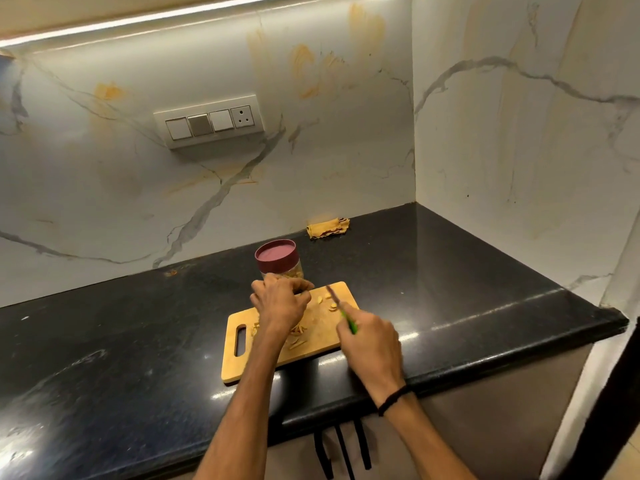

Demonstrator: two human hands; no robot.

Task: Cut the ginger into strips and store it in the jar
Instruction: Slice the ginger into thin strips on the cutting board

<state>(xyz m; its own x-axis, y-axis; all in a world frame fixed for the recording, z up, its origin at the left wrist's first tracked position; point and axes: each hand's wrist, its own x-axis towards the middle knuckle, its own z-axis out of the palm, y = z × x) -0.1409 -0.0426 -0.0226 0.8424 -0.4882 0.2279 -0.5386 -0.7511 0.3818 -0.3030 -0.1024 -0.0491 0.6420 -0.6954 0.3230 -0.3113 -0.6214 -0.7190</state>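
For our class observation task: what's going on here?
A person is cutting ginger on a rectangular wooden chopping board. The right hand grips a green-handled knife; the left hand curls at the board's far edge, its contents hidden. Pale ginger strips lie on the board. The clear jar with a maroon lid stands behind, closed.

A glossy black countertop (104,341) with pale flecks carried a light tan wooden cutting board (320,329) scattered with pale yellow ginger strips (298,341). The clear jar (285,273) had a maroon lid (275,254). The knife (341,308) had a bright green handle. A mustard cloth (327,227) showed dark red stripes. The white marble wall (138,202) bore grey veins and orange smears. The switch plate (207,121) was off-white, with one grey switch.
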